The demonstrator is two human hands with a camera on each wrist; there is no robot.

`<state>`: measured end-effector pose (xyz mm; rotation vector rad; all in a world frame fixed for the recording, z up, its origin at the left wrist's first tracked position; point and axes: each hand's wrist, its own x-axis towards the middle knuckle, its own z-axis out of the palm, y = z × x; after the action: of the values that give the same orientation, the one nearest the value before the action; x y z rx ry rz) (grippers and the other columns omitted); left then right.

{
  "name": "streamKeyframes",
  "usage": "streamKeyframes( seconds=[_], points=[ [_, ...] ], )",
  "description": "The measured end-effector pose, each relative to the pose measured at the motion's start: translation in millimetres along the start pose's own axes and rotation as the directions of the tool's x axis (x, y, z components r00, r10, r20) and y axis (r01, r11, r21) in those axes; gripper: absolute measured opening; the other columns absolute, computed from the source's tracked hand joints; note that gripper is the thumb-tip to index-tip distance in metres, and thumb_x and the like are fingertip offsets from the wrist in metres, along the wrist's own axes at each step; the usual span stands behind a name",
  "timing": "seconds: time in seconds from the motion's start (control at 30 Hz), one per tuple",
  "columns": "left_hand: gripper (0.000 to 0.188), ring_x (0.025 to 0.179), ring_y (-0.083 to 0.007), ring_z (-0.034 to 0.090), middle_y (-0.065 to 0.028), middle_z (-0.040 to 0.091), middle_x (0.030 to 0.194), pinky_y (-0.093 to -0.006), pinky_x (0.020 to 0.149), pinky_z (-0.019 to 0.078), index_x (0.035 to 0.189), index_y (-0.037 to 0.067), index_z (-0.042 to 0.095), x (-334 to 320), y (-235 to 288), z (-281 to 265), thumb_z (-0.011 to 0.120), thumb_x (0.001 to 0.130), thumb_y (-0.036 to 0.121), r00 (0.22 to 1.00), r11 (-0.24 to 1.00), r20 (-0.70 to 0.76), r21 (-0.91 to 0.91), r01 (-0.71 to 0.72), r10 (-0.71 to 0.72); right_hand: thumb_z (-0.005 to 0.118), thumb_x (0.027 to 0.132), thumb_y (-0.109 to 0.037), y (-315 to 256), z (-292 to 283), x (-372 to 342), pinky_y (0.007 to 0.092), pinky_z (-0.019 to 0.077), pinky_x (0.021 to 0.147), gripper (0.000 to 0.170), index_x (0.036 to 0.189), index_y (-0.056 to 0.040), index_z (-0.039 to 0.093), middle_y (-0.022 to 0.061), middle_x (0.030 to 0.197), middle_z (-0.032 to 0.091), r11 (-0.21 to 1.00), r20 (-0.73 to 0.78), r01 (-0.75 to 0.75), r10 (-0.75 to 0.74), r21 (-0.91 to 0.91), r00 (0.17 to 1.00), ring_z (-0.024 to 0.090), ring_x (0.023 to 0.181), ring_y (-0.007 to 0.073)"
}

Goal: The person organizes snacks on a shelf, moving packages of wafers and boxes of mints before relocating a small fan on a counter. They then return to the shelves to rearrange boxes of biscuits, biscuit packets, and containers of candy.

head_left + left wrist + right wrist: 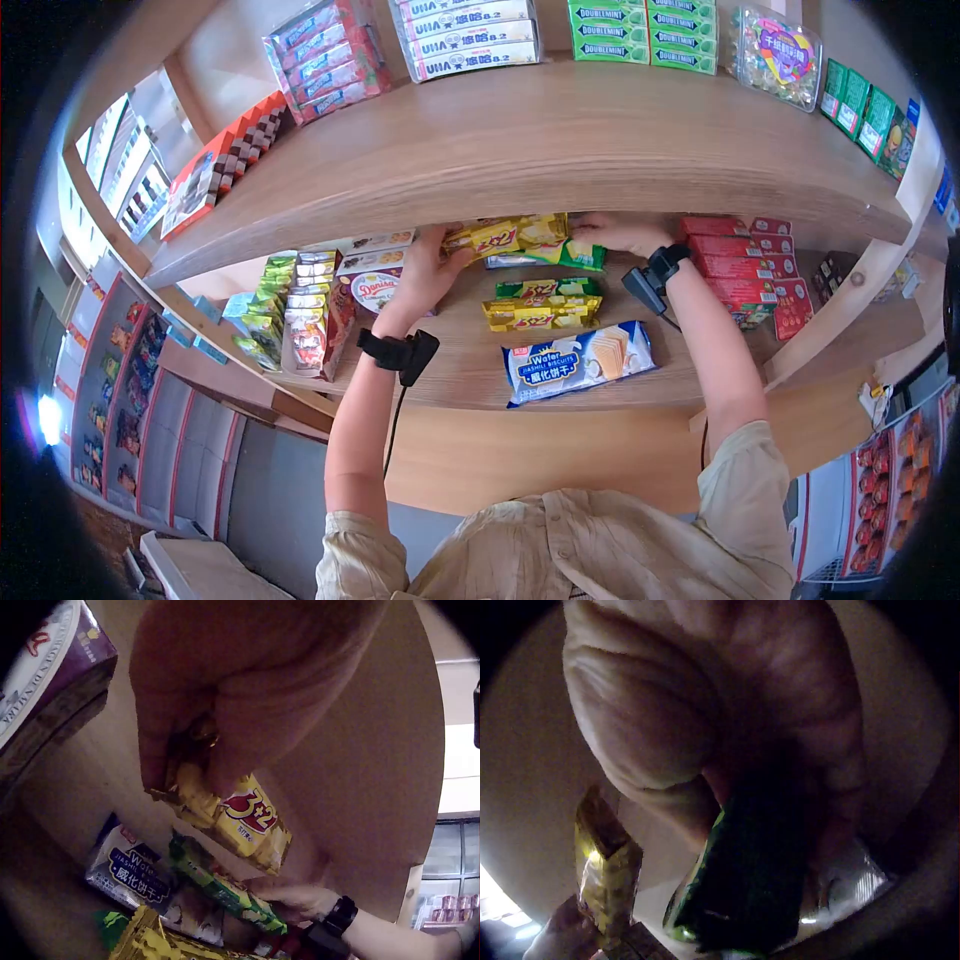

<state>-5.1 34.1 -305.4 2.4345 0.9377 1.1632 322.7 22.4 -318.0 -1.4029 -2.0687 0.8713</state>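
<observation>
My left hand grips one end of a yellow 3+2 biscuit pack just under the upper shelf's front edge. To its right, my right hand holds a green biscuit pack, its fingers partly hidden behind it. In the left wrist view the yellow pack hangs above the green one. Nearer me on the lower shelf lie another yellow 3+2 pack and a green pack behind it. In front of those lies a blue-and-white wafer biscuit pack.
The upper shelf overhangs both hands. Left of them stand a round-labelled Danisa box and boxes of small packs. Red boxes are stacked close by my right forearm. Gum and candy packs line the upper shelf.
</observation>
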Motion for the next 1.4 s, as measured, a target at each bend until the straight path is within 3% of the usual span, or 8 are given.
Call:
streamKeyframes(
  seconds=[0.1, 0.57, 0.63, 0.87, 1.0, 1.1, 1.27, 1.4],
  points=[
    [0.034, 0.088, -0.0228, 0.060, -0.0166, 0.062, 0.096, -0.0310, 0.076, 0.0480, 0.112, -0.001, 0.051, -1, 4, 0, 0.065, 0.083, 0.009, 1.000, 1.000, 0.007, -0.009, 0.015, -0.015, 0.055, 0.091, -0.039, -13, -12, -20, 0.0292, 0.0435, 0.088, 0.047, 0.116, 0.0014, 0.058, 0.0105, 0.110, 0.062, 1.000, -0.124, -0.023, 0.022, -0.010, 0.992, 0.056, 0.100, 0.0178],
    [0.033, 0.088, -0.0261, 0.062, -0.0193, 0.063, 0.094, -0.0337, 0.076, 0.0481, 0.109, -0.002, 0.052, 1, 15, 0, 0.066, 0.083, 0.013, 0.996, 1.000, -0.091, -0.025, 0.008, -0.011, 0.054, 0.090, -0.037, 3, 4, -3, 0.0284, 0.0437, 0.087, 0.045, 0.113, 0.0017, 0.059, 0.0102, 0.111, 0.062, 0.996, 0.094, -0.089, 0.087, 0.020, 0.992, 0.056, 0.100, 0.0169],
    [0.033, 0.088, -0.0266, 0.062, -0.0195, 0.063, 0.094, -0.0333, 0.076, 0.0482, 0.109, -0.002, 0.052, -2, 14, -2, 0.066, 0.083, 0.012, 0.996, 1.000, -0.082, -0.004, 0.020, -0.020, 0.054, 0.090, -0.037, 4, 3, -8, 0.0280, 0.0435, 0.088, 0.046, 0.115, 0.0021, 0.058, 0.0105, 0.111, 0.062, 0.995, -0.070, -0.094, 0.092, -0.020, 0.993, 0.056, 0.100, 0.0162],
    [0.033, 0.089, -0.0263, 0.061, -0.0189, 0.061, 0.100, -0.0320, 0.075, 0.0480, 0.110, -0.002, 0.052, -5, 17, 2, 0.065, 0.084, 0.012, 0.996, 0.996, -0.027, -0.013, 0.086, -0.086, 0.054, 0.091, -0.037, 20, -12, -14, 0.0287, 0.0437, 0.088, 0.047, 0.116, 0.0019, 0.058, 0.0118, 0.111, 0.063, 0.994, -0.111, -0.076, 0.084, 0.074, 0.990, 0.056, 0.100, 0.0172],
    [0.034, 0.089, -0.0240, 0.060, -0.0174, 0.061, 0.100, -0.0310, 0.075, 0.0478, 0.112, -0.002, 0.051, -2, 18, 2, 0.065, 0.084, 0.012, 0.994, 0.994, -0.035, -0.017, 0.107, -0.108, 0.054, 0.091, -0.036, -13, -6, -28, 0.0295, 0.0450, 0.086, 0.043, 0.112, 0.0008, 0.061, 0.0117, 0.107, 0.065, 0.993, -0.096, -0.086, 0.078, -0.080, 0.992, 0.058, 0.097, 0.0178],
    [0.033, 0.089, -0.0200, 0.059, -0.0161, 0.061, 0.099, -0.0299, 0.075, 0.0476, 0.112, -0.002, 0.052, -1, 20, 1, 0.065, 0.085, 0.012, 0.995, 1.000, -0.096, 0.030, -0.008, 0.011, 0.053, 0.090, -0.035, -13, -2, -23, 0.0300, 0.0456, 0.085, 0.042, 0.111, 0.0007, 0.061, 0.0119, 0.106, 0.065, 0.989, -0.104, -0.093, 0.081, -0.118, 0.991, 0.059, 0.095, 0.0182],
    [0.033, 0.085, -0.0201, 0.060, -0.0152, 0.063, 0.097, -0.0311, 0.074, 0.0485, 0.115, -0.001, 0.052, -7, 10, 1, 0.063, 0.086, 0.011, 0.985, 0.988, 0.075, -0.006, 0.155, -0.154, 0.053, 0.090, -0.036, 5, -8, -19, 0.0316, 0.0462, 0.085, 0.043, 0.110, 0.0015, 0.061, 0.0133, 0.104, 0.066, 0.986, -0.165, -0.095, 0.072, -0.137, 0.984, 0.060, 0.093, 0.0209],
    [0.028, 0.076, -0.0292, 0.064, -0.0215, 0.064, 0.087, -0.0339, 0.067, 0.0492, 0.108, -0.003, 0.056, -10, 1, 16, 0.062, 0.086, 0.013, 0.987, 0.994, 0.131, -0.046, 0.098, -0.092, 0.052, 0.089, -0.035, -8, -20, -31, 0.0339, 0.0459, 0.086, 0.043, 0.113, 0.0002, 0.060, 0.0184, 0.108, 0.064, 0.963, -0.300, -0.111, 0.034, -0.246, 0.953, 0.060, 0.098, 0.0255]
  ],
)
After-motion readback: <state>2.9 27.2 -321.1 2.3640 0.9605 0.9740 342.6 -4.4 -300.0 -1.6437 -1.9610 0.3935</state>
